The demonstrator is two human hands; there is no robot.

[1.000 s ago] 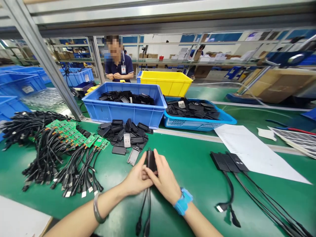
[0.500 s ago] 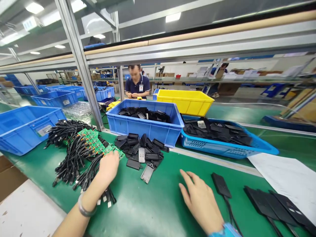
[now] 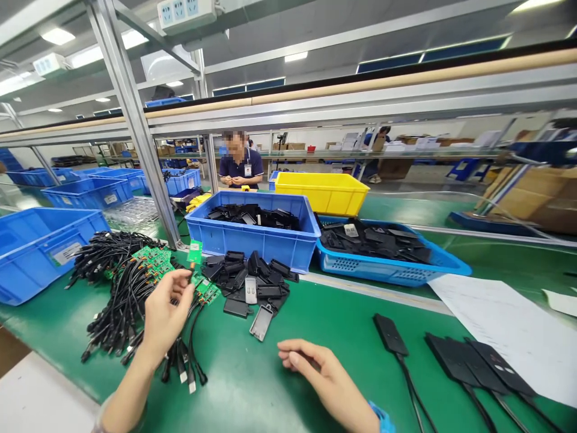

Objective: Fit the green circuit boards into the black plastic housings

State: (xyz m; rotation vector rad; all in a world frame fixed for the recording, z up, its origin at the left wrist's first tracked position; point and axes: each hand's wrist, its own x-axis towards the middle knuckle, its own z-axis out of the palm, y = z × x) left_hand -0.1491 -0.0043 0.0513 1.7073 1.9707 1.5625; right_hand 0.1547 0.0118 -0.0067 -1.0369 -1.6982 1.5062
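My left hand [image 3: 164,313] is closed in a pinch on a black cable whose small green circuit board [image 3: 195,251] stands lifted above the heap of cabled boards [image 3: 130,282]. The cable's plug ends hang below my palm. My right hand [image 3: 322,376] hovers over the green mat [image 3: 252,385] with its fingers loose and nothing in them. Just beyond the left hand lies a pile of black plastic housings [image 3: 250,279]. To the right of my right hand lie several closed black housings with cables [image 3: 390,334].
A blue bin of black parts [image 3: 252,231], a blue basket [image 3: 387,264] and a yellow bin [image 3: 322,189] line the back. Blue crates [image 3: 36,252] stand left, a metal post [image 3: 135,126] rises beside them, white paper [image 3: 509,328] lies right. A co-worker [image 3: 238,162] sits opposite.
Both hands first held one black housing with cables. It now lies at the right with the others. My left hand went to the heap and lifted a cabled green board; my right hand drew back.
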